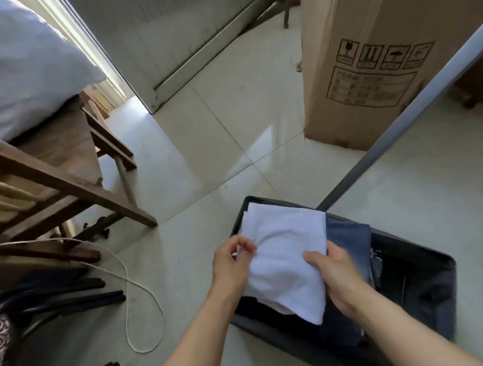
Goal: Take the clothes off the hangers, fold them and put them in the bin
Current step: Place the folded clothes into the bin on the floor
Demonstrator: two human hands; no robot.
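White folded garment (286,255) we hold over the dark fabric bin (442,290) | left hand (232,262) pinches its edge | right hand (338,277) grips it, thumb on top | blue garment (349,240) lies inside bin

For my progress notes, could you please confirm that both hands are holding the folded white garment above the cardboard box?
Not quite. The head view shows the left hand and right hand holding the folded white garment above the dark bin, not the cardboard box, which stands apart, further back on the floor.
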